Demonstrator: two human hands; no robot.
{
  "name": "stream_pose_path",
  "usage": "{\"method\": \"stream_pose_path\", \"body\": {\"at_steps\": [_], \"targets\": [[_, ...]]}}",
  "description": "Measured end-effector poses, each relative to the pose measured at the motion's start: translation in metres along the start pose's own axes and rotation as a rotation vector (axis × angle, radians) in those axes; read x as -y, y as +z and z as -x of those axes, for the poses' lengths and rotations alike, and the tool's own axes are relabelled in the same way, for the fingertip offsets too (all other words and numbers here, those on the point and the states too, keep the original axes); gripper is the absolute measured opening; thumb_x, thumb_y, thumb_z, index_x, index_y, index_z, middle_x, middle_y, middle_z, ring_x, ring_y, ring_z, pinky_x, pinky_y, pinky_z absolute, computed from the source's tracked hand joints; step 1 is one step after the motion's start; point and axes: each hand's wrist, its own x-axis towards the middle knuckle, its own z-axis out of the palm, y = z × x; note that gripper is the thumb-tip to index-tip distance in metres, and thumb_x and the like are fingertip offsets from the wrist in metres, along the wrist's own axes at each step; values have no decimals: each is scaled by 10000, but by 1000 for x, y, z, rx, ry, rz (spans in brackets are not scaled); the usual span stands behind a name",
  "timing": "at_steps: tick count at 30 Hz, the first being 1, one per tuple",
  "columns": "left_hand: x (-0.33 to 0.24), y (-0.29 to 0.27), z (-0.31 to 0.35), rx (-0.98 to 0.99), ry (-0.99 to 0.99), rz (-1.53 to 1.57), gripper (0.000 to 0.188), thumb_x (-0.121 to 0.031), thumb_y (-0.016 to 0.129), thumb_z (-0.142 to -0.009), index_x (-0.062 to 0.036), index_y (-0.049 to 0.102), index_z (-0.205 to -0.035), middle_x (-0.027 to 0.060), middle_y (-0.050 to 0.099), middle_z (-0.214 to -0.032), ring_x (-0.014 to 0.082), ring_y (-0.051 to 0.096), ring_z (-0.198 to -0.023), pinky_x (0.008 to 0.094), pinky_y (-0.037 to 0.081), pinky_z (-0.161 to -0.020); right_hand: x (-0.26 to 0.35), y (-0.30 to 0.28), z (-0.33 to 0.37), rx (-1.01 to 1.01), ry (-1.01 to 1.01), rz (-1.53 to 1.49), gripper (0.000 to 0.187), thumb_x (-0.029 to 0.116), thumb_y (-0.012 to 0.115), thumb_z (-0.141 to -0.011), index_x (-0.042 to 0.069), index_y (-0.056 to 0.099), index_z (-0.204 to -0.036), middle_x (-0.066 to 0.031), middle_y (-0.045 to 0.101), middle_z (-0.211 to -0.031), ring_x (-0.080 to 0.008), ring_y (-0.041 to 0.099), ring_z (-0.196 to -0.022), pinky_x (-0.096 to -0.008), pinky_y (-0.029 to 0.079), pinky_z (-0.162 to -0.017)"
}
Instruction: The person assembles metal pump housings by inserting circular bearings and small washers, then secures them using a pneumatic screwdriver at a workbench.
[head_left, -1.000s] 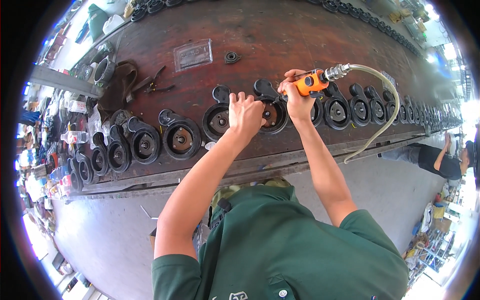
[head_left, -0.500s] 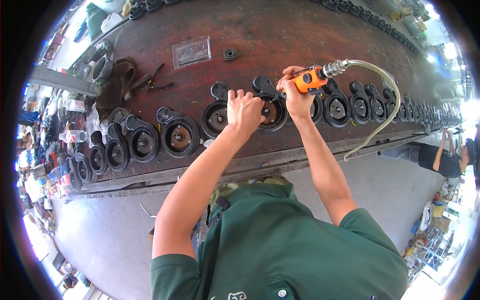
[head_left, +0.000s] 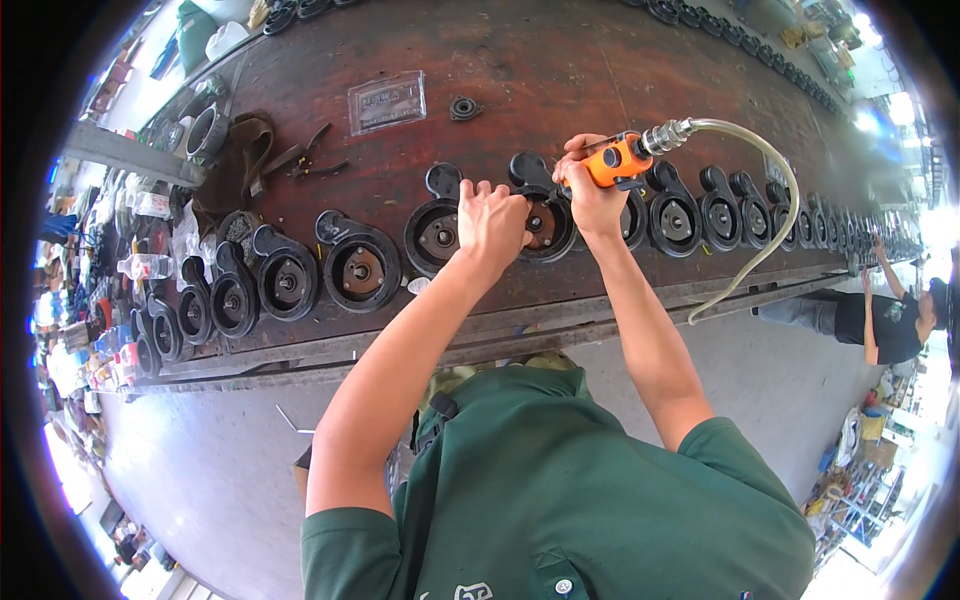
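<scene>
My left hand (head_left: 490, 226) is closed over the left rim of a round black housing (head_left: 565, 243) with a brownish metal centre. Its thumb and forefinger reach inside that rim; the other fingers are curled. Wrapped in my right hand (head_left: 594, 200) is an orange air tool (head_left: 616, 160), held just above and right of the same housing. A metal coupling (head_left: 667, 136) joins the tool to a clear air hose (head_left: 786, 180) that loops down to the right. The tool's working tip is largely hidden by my fingers. Another black housing (head_left: 412, 240) lies partly behind my left hand.
Similar housings (head_left: 361, 268) line the near edge of the dark workbench (head_left: 540, 60). Farther back lie a clear plastic tray (head_left: 388, 103) and a small flanged part (head_left: 464, 108). Pliers (head_left: 320, 169) and a brown cloth (head_left: 246, 150) are at the left. A co-worker (head_left: 890, 325) stands far right.
Both my hands and the air tool stay almost where they were. At the far right, the co-worker has shifted and stretched an arm toward the bench.
</scene>
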Motion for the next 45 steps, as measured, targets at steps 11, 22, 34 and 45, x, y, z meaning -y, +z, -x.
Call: {"method": "stream_pose_path", "body": {"at_steps": [11, 22, 34, 45], "targets": [[-2, -2, 2, 2, -13, -12, 301, -375, 840, -737, -187, 798, -969, 65, 728, -984, 248, 648, -1043, 434, 374, -1001, -7, 11, -1, 83, 9, 78, 145, -78, 670, -805, -9, 614, -921, -30, 680, -891, -69, 621, -773, -243, 519, -698], [-6, -2, 2, 6, -25, -44, 269, -370, 844, -735, -153, 794, -887, 63, 745, -940, 238, 664, -1014, 424, 367, -973, 17, 10, 12, 86, 26, 50, 201, -92, 626, -848, -29, 597, -1037, -38, 641, -778, -98, 618, -652, -244, 515, -620], [-4, 3, 1, -12, -32, -40, 295, -387, 850, -699, -195, 790, -914, 49, 710, -915, 277, 653, -1010, 477, 406, -984, 26, -5, 46, 80, 110, 94, 198, -67, 533, -874, -22, 567, -1064, -49, 594, -762, -152, 605, -672, -300, 507, -666], [-5, 1, 2, -21, -32, -31, 289, -390, 852, -712, -198, 790, -918, 54, 713, -924, 283, 653, -1026, 481, 403, -995, 19, -8, 49, 138, 88, 87, 207, -66, 545, -886, -10, 538, -1085, -46, 585, -816, -138, 602, -706, -290, 516, -680]]}}
